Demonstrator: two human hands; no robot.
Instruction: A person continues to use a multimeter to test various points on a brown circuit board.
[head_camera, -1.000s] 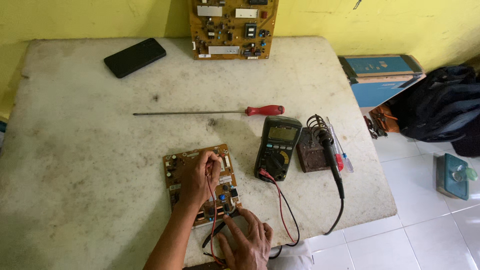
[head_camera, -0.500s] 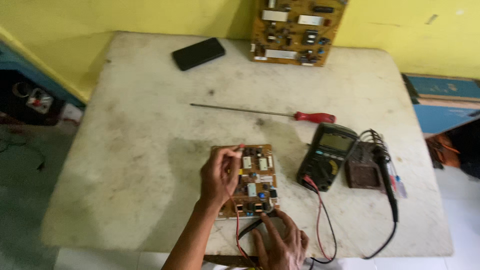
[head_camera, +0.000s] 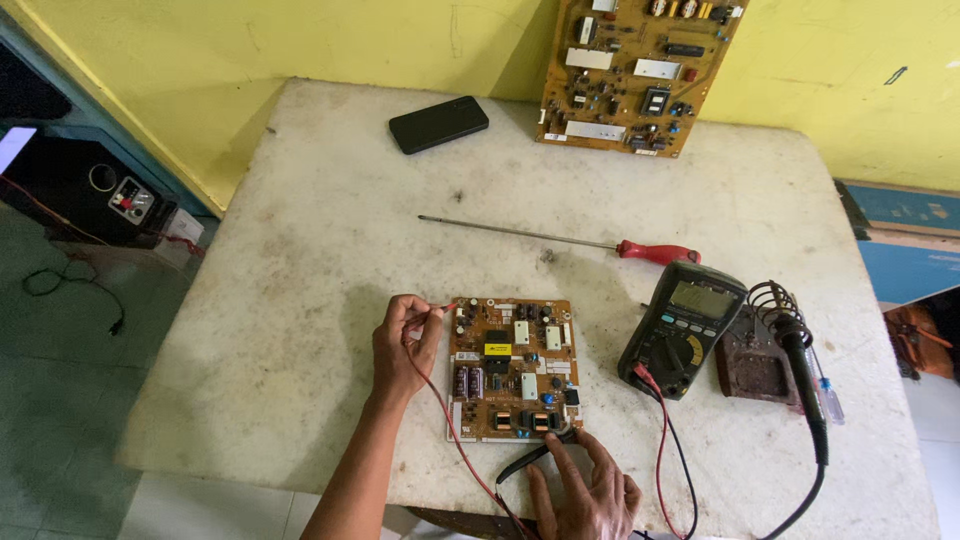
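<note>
The left hand (head_camera: 405, 345) pinches a red probe (head_camera: 440, 309) between thumb and fingers, its tip pointing at the top left corner of a small circuit board (head_camera: 512, 368) that lies flat near the table's (head_camera: 300, 300) front edge. The red lead (head_camera: 445, 420) runs down from that hand past the board's left side toward the front edge. The right hand (head_camera: 585, 495) rests at the front edge, its fingers closed on a black probe (head_camera: 530, 458) whose tip touches the board's lower right corner. Just right of the board sits a dark multimeter (head_camera: 683, 328), tilted, with red and black leads plugged into its lower end and trailing off the front edge. Beside the meter, nearer the right edge, stands a rusty soldering stand (head_camera: 752, 365) with a black soldering iron (head_camera: 800, 375) in its coil, the cord hanging toward the front right corner. A long screwdriver (head_camera: 560, 240) with a red handle lies across the middle of the table. A black phone (head_camera: 438, 124) lies near the back edge, and a larger circuit board (head_camera: 640, 70) leans against the yellow wall (head_camera: 300, 50) at the back.
</note>
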